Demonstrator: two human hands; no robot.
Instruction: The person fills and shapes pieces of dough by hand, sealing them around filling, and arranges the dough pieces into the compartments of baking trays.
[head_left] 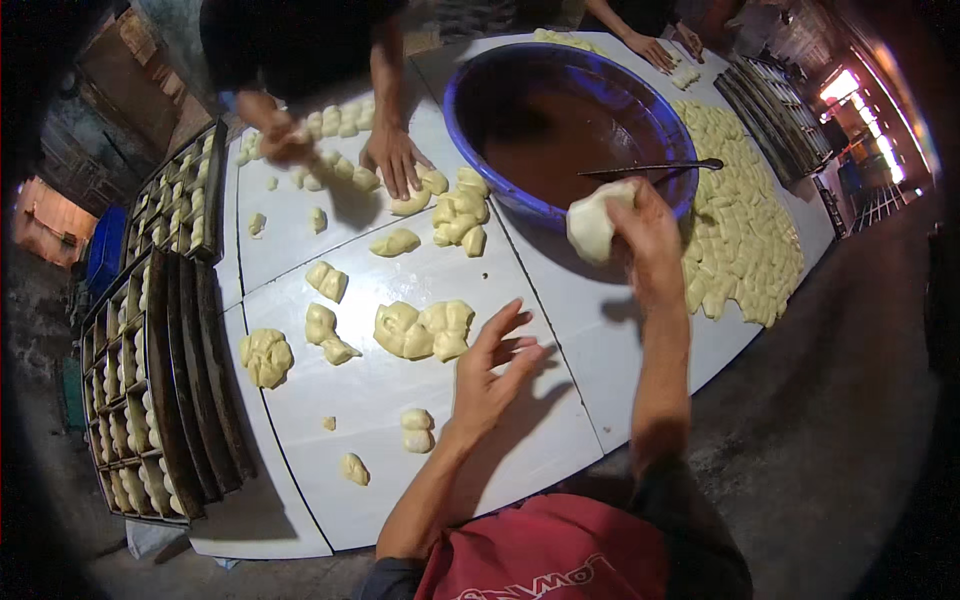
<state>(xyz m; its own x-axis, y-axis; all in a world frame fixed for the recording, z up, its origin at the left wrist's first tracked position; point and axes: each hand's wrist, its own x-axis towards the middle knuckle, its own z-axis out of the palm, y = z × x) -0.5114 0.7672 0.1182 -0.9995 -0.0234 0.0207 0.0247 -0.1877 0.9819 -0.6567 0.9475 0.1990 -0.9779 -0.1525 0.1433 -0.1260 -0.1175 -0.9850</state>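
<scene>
Whitish, dough-like piece [590,230]: gripped it between thumb and bent fingers of the right hand [643,240], in front of the near rim of the blue basin [459,132]. Held the left hand [490,380] half open and empty above the white tabletop [375,410], just beside two touching yellowish dough lumps [402,332]. Saw yellowish pieces [740,235] packed together right of the basin and filled trays [188,375] stacked at the left.
</scene>
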